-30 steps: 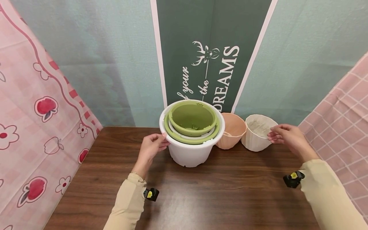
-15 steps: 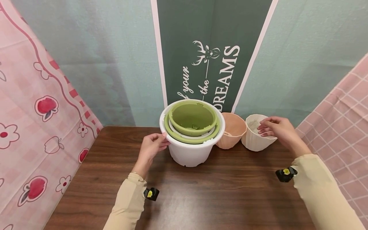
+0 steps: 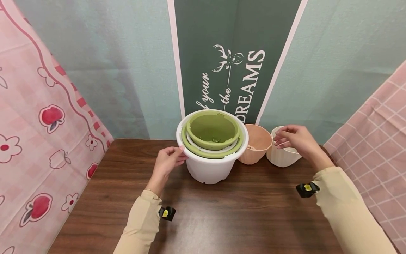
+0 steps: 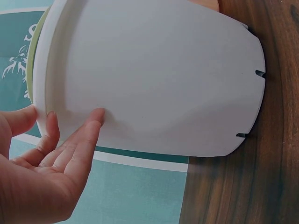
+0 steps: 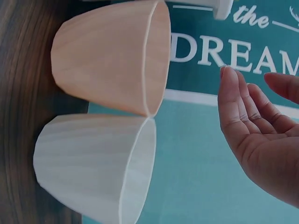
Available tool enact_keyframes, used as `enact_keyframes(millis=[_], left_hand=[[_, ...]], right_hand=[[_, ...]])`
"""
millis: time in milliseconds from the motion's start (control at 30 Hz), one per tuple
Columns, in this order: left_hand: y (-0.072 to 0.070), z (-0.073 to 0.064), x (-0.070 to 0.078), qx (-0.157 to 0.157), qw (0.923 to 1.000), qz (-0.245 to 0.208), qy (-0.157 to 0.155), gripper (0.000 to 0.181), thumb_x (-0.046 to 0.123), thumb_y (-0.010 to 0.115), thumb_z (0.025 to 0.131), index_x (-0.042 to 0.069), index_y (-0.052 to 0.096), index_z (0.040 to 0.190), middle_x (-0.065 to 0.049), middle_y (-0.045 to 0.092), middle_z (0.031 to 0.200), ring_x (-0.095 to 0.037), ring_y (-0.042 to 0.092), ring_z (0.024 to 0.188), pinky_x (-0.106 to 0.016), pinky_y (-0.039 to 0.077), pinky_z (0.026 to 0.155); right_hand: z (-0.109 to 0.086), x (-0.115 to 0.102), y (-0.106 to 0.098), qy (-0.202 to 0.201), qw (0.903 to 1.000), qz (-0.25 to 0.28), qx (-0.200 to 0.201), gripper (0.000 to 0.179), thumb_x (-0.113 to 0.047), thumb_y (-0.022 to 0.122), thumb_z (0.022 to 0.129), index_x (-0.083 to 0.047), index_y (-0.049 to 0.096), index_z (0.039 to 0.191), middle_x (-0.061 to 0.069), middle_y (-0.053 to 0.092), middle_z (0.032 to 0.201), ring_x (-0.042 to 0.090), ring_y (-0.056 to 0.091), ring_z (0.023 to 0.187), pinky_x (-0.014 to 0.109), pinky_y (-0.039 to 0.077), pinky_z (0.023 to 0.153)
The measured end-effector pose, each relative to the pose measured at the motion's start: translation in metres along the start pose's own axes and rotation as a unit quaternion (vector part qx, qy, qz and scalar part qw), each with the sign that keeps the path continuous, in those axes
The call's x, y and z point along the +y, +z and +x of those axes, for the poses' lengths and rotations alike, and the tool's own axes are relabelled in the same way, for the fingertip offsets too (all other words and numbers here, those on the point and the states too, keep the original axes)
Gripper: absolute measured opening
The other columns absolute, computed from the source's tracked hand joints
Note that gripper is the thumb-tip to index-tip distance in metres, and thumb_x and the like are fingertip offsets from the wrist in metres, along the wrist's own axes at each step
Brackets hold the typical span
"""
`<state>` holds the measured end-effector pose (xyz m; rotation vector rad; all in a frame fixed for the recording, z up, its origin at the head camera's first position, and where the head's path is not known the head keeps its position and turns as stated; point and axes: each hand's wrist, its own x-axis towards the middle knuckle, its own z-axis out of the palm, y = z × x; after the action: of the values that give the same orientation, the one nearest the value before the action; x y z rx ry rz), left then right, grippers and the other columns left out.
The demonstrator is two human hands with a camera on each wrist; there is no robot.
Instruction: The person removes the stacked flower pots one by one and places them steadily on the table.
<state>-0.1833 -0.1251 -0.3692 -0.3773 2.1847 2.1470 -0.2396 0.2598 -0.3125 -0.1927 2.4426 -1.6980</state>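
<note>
A large white flowerpot (image 3: 209, 173) stands on the table with a green pot (image 3: 213, 128) and other green and white pots nested in it. My left hand (image 3: 166, 162) holds its rim at the left; in the left wrist view the thumb lies at the rim and the fingertips touch the wall below. To the right sit a peach pot (image 3: 253, 144) and a white fluted pot (image 3: 282, 157), side by side. Over the fluted pot hovers my right hand (image 3: 296, 139), fingers loosely bent and holding nothing; the right wrist view shows it apart from both pots.
A brown wooden table (image 3: 222, 215) carries all the pots. Behind it hangs a teal curtain (image 3: 104, 70) with a dark green printed panel. Pink patterned cloth (image 3: 35, 148) closes the left side, and pink checked cloth (image 3: 377, 141) the right.
My right hand has moved left and up, from the fluted pot's right rim to above its opening. The left hand and the pots have stayed in place.
</note>
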Motion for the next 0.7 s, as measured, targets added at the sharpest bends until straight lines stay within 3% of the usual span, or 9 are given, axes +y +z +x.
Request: enact_keyframes(millis=[367, 700], left_hand=[[-0.001, -0.001, 0.000, -0.001, 1.0000, -0.003, 0.006, 0.026, 0.019, 0.056, 0.092, -0.006, 0.060, 0.099, -0.019, 0.066, 0.094, -0.026, 0.065, 0.087, -0.036, 0.052, 0.079], [0.000, 0.000, 0.000, -0.001, 1.0000, -0.007, 0.002, 0.026, 0.019, 0.056, 0.092, -0.005, 0.060, 0.099, -0.019, 0.065, 0.095, -0.026, 0.065, 0.088, -0.035, 0.053, 0.079]], right_hand=[[0.002, -0.023, 0.026, -0.008, 0.9993, -0.025, -0.027, 0.026, -0.008, 0.046, 0.095, 0.016, 0.047, 0.103, 0.004, 0.064, 0.079, 0.015, 0.065, 0.072, 0.035, 0.055, 0.068], [0.003, -0.029, 0.042, -0.020, 0.9988, -0.012, -0.043, 0.019, -0.001, 0.044, 0.093, 0.016, 0.045, 0.101, 0.014, 0.063, 0.081, 0.017, 0.065, 0.068, 0.037, 0.055, 0.068]])
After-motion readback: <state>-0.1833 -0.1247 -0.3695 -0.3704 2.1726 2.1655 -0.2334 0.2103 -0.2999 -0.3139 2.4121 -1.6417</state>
